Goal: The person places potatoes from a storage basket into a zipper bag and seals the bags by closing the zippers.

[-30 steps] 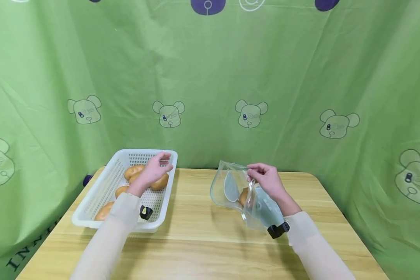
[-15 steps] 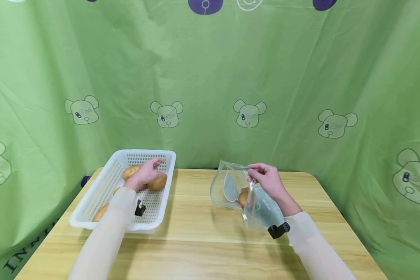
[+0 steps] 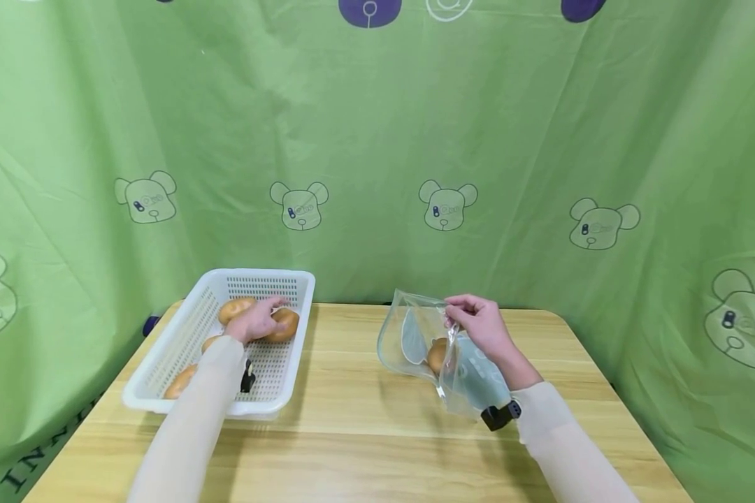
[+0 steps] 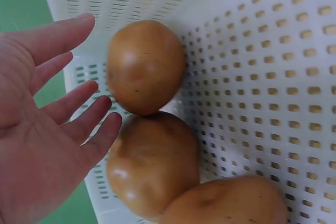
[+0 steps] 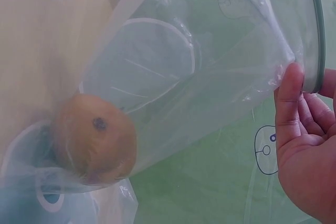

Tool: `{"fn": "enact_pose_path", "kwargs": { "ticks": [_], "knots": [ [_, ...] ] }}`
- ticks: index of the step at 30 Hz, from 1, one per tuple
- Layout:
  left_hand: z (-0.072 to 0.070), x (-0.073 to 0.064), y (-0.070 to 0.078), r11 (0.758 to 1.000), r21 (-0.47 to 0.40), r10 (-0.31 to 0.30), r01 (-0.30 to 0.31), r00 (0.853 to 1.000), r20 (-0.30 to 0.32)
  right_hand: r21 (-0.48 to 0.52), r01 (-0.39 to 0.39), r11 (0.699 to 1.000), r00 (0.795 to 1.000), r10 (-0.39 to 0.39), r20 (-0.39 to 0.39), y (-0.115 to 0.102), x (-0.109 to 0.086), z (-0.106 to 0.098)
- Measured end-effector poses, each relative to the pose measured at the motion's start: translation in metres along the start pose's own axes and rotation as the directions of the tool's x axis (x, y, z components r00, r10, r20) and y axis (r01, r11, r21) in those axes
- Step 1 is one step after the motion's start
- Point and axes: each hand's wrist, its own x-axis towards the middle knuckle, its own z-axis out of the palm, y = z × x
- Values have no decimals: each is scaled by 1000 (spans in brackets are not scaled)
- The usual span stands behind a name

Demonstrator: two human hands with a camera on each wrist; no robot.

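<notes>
Against a second ago, we see the left hand [image 3: 259,320] lower in the white plastic basket [image 3: 309,300], its grip apart beside the potatoes [image 4: 146,66] lying there. The right hand [image 3: 483,325] keeps its grip clamped on the clear plastic bag [image 3: 391,349], one bagged potato [image 3: 437,355] inside.

The left hand [image 4: 50,124] is hovering in front of the slotted edge of a white basket [image 4: 226,3], its spread fingers pointing toward three brown potatoes [image 4: 152,169]. Two are touching along that edge; the third, partly out of view, is overlapping one. Green cloth [image 4: 21,6] is showing beyond.
</notes>
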Motion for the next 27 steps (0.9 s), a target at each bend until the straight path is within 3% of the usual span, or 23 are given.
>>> {"fn": "enact_pose_path", "kwargs": {
  "ticks": [6,11,16,27],
  "knots": [
    [3,-2,-5,996,90,1,-1,1000,-2,5,0,1000,1000,0,-3,1,1,0],
    [7,-1,-8,997,73,-32,33,999,-7,4,-6,1000,1000,6,-2,0,0,2],
    [12,1,-12,993,117,7,-6,1000,-7,0,-5,1000,1000,5,0,0,0,2],
    [13,3,-14,980,198,6,-8,1000,8,-1,1,1000,1000,-1,-9,3,0,1]
  ]
}}
